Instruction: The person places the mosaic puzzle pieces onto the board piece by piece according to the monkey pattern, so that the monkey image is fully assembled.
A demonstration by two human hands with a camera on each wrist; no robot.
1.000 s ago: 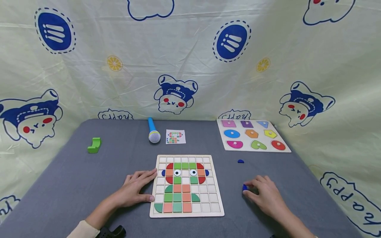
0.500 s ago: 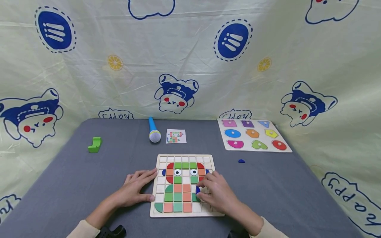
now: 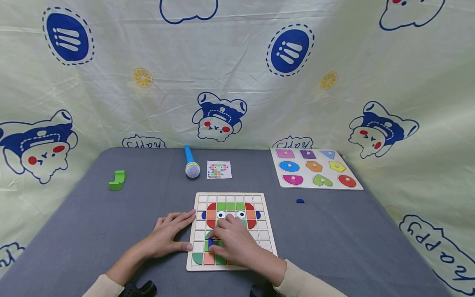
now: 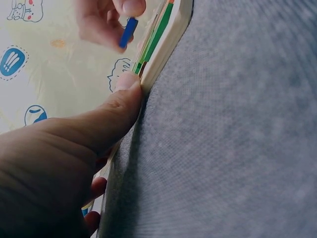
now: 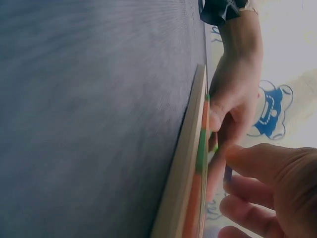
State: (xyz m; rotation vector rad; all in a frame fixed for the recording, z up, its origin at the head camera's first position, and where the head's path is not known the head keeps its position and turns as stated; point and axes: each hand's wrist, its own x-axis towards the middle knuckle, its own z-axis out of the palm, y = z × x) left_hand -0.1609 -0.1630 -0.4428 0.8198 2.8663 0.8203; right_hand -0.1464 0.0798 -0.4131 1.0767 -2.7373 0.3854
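Note:
The square puzzle board (image 3: 272, 243) lies on the table, its grid partly filled with red, green, orange and blue tiles and two eye tiles. Along its left edge rests my left hand (image 3: 168, 236), fingers extended and thumb against the rim; in the left wrist view the thumb (image 4: 116, 106) touches the board's edge. My right hand (image 3: 237, 241) is over the lower left of the board and pinches a blue tile (image 3: 210, 242) between thumb and fingers. That tile (image 4: 128, 32) appears edge-on and apart from the board in the left wrist view. The hand hides several tiles beneath it.
Another blue half-round tile (image 3: 300, 201) lies right of the board. Behind it is a shape puzzle (image 3: 320, 169). A picture card (image 3: 219, 170) and a toy microphone (image 3: 191, 165) lie beyond the board. A green block (image 3: 117, 180) sits far left.
My right hand has carried the blue tile leftward from the table on the right, across the board to its lower left. The left hand has stayed at the board's edge.

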